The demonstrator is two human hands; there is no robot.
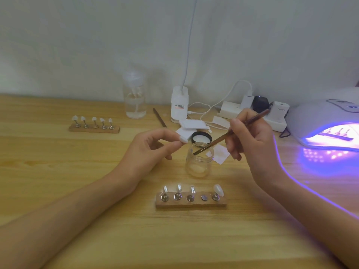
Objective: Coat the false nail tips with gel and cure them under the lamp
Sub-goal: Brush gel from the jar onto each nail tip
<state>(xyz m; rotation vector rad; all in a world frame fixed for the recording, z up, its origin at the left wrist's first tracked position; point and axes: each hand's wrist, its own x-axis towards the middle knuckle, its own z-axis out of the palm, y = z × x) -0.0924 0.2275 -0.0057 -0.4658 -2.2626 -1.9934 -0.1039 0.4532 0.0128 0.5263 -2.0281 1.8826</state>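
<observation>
At centre of the wooden table [58, 171], the right hand [252, 138] holds a gel brush [219, 139] in a pen grip. Its fingers are curled round the handle, and the bristle end is dipped inside the open gel jar [198, 162]. The left hand [153, 146] pinches one false nail tip [183, 140] between thumb and forefinger just beside the jar mouth, the other fingers loosely curled. Whether that tip sits on a post cannot be told.

The near holder strip [191, 203] carries one mounted tip [218, 189] at its right end, three bare posts and one vacant seat. The far holder strip [94, 129] carries five tips. The curing lamp [314, 117] is lit, with another strip inside it.

Risks noted:
- The jar is unsteadied; sideways brush pressure on its rim could tip it.
- An overloaded brush may drip gel onto the table or fingers on the way to the tip.
- The fingertip pinch is slight, so brush pressure could flick the tip loose.
- Lamp light spills across the table, and the uncovered gel may thicken.
- The right forearm passes near the near holder strip and could knock it.
</observation>
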